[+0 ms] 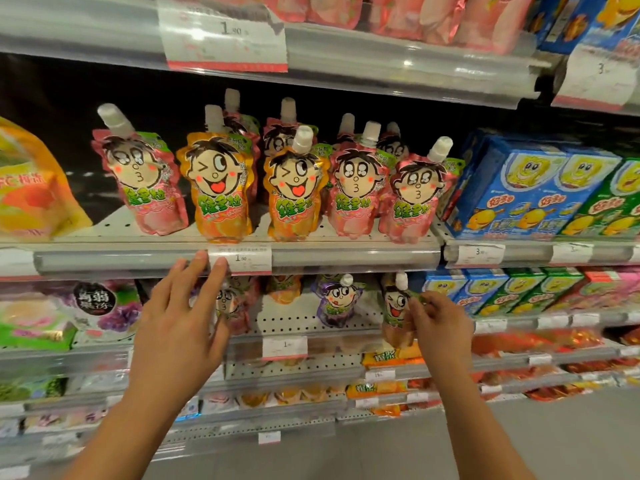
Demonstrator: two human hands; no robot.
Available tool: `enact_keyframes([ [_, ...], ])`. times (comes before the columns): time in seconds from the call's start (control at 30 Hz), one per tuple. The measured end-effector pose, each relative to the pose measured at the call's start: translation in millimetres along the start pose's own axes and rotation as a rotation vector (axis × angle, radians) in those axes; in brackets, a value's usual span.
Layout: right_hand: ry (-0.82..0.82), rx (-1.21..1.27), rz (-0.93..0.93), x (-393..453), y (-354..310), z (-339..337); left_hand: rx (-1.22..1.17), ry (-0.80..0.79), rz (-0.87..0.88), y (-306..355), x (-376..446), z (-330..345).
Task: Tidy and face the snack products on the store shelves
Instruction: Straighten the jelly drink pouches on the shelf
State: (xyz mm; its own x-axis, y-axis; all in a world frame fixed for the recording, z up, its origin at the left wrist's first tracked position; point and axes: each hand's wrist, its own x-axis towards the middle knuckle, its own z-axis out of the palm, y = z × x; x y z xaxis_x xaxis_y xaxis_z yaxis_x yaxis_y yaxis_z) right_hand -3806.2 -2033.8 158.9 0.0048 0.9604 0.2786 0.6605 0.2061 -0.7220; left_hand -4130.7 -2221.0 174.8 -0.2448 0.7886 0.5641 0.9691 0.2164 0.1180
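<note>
Key relation: the orange pouch point(396, 308) stands upright on the lower shelf point(304, 320), long axis vertical with its spout at 12 o'clock; it lies at 9 o'clock from the right hand point(439, 325), touching its fingertips, so the right hand is by far the nearer
Right hand: fingers curled, pinching the pouch's right edge
Left hand: the left hand point(180, 327) is open with straight fingers pointing toward 1 o'clock, tips at the shelf rail point(121, 263) just beside the price tag point(244, 258); a pink pouch point(230, 304) sits behind it at 3 o'clock, contact unclear
Pouch look: glossy, soft-sided, winking cartoon face forward, white cap
Neighbours: a purple pouch point(337, 301) stands at 9 o'clock of the orange one, apart from it
Upper row: the pink and orange pouches point(294, 188) stand face-out, some tilted
</note>
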Motion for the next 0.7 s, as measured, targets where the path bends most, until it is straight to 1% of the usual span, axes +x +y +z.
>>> enact_keyframes([
  [0.13, -0.185, -0.216, -0.095, -19, 9, -19, -0.029, -0.036, -0.019, -1, -1, -2],
  [0.27, -0.363, -0.287, -0.089, -35, 5, -14, -0.023, -0.063, -0.041, -1, -3, -1],
  [0.33, -0.420, -0.264, -0.091, -43, -2, -4, -0.016, -0.071, -0.045, 0, -3, -2],
  [0.43, -0.525, -0.084, -0.088, -56, -17, 14, -0.020, -0.070, -0.045, 0, -3, -3],
  [0.5, -0.544, 0.029, -0.112, -63, -31, 27, -0.025, -0.060, -0.037, 0, -3, -3],
  [0.57, -0.539, 0.090, -0.142, -66, -46, 41, -0.023, -0.051, -0.031, -1, -3, -3],
  [0.7, -0.484, 0.079, -0.214, -63, -75, 65, -0.023, -0.060, -0.024, -2, -3, -4],
])
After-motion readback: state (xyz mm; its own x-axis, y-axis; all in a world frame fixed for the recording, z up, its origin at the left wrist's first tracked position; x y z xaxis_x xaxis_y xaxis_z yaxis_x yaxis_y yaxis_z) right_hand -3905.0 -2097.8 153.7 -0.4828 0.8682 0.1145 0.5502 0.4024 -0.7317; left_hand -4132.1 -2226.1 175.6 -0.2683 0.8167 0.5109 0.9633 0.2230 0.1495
